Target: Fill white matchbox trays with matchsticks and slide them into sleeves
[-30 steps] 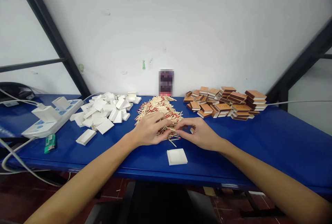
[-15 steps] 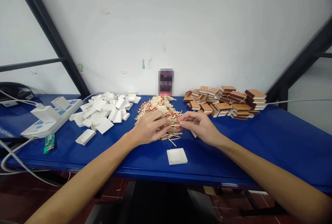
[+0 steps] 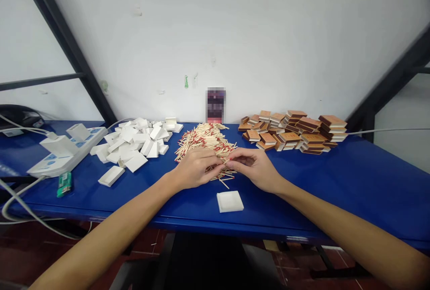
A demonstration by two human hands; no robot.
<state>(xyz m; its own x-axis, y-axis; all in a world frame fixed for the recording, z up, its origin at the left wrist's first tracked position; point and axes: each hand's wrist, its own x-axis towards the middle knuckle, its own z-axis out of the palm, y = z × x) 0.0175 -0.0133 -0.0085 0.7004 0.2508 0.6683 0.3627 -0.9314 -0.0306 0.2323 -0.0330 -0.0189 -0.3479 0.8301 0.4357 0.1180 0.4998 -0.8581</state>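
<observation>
My right hand (image 3: 257, 169) sits closer to my left hand (image 3: 196, 167) than half a second ago. My left pinches matches (image 3: 225, 162) before the pile (image 3: 204, 140); whether my right grips, I can't tell. The white tray (image 3: 230, 201) stays near.

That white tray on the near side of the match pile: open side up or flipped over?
Open side up: the white tray lies flat on the blue table, its raised rim framing a recessed floor.
</observation>
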